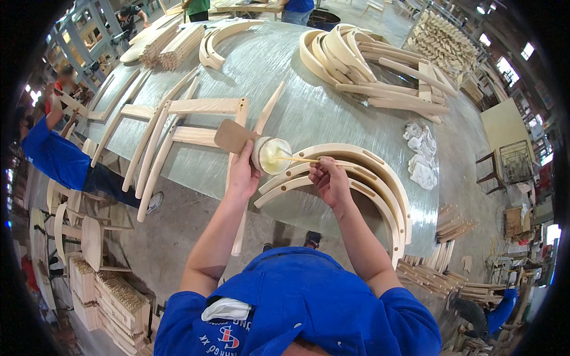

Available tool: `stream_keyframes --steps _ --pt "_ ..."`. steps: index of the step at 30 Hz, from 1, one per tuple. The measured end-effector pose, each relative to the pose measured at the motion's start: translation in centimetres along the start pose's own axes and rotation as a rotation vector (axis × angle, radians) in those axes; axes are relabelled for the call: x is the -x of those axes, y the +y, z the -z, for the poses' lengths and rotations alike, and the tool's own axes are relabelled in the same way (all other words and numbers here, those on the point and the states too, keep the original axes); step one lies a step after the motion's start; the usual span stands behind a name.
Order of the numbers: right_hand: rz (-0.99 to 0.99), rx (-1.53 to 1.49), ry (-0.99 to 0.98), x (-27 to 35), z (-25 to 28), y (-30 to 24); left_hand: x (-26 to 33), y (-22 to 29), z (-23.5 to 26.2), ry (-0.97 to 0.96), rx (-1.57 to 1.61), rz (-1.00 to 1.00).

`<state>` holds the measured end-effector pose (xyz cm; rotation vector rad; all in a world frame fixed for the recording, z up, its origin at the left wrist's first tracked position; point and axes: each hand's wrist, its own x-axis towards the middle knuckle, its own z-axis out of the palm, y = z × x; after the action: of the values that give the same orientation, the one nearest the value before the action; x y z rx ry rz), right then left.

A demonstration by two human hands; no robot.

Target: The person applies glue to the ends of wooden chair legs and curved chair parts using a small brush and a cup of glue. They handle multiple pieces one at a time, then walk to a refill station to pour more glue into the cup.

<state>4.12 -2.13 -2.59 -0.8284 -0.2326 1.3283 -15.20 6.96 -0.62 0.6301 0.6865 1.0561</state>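
Observation:
My left hand (242,173) is closed round a round tub of pale glue (275,155), tilted so its creamy inside shows. A flat brown board (232,136) sticks out beside the tub at the same hand; how it is joined to the tub is hidden. In my right hand (330,181) a thin yellow stick (297,159) is pinched, its far end inside the tub. Just beneath lie several curved wooden rails (356,169) with slots and round holes, nested together on the table. Left of the tub stand wooden chair frames (202,107) with legs and crosspieces.
The table (285,65) has a shiny grey cover. More bent wooden parts (338,56) are heaped at the far right, with white rags (420,154) near the right edge. Bundled sticks (178,44) lie far left. A co-worker in blue (56,154) stands at the left.

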Motion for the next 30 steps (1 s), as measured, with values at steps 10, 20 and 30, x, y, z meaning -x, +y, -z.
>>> stream_keyframes --steps 10,20,30 --pt "-0.164 -0.052 0.171 -3.6 2.9 0.0 -2.9 -4.6 -2.3 0.111 0.118 0.095" --pt "0.505 1.001 -0.109 -6.2 0.8 -6.2 -0.9 -5.2 3.5 0.200 0.195 0.102" --pt "0.823 1.535 -0.383 -8.9 -0.8 -4.0 2.8 -6.3 7.7 0.305 0.165 0.090"
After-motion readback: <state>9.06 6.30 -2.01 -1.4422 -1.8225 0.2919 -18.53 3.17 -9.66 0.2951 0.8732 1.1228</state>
